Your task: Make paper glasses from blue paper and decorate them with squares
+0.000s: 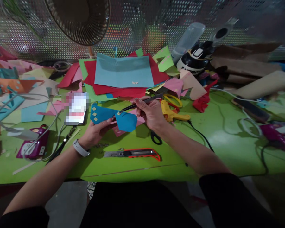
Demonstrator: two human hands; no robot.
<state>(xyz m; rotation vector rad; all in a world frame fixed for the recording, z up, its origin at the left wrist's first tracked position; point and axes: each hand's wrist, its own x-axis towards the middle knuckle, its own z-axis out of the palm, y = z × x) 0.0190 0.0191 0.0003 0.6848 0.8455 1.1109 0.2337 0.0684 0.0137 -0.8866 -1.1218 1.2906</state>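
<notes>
My left hand (pixel 98 132) is closed on a blue paper cutout (pixel 127 122) shaped like a bow, its thumb on the narrow middle. Small pale diamonds line the cutout's left end. In my right hand (pixel 152 114) is a pair of dark tweezers (pixel 142 103), pinched between thumb and fingers. The tips of the tweezers meet a small pale paper piece at the upper left of the cutout's right half. Pink paper (pixel 120 131) shows partly from under the cutout. Below my hands lies a utility knife (pixel 131 153) with a red-edged handle and its blade out.
A yellow glue gun (pixel 174 113) with a black cord lies right of my right hand. Scissors with dark handles (pixel 156 138) sit near my right wrist. A phone (pixel 77 109) lies left. Stacked coloured paper (pixel 123 71) is behind, below a fan (pixel 78 19). A purple device (pixel 34 144) stands left.
</notes>
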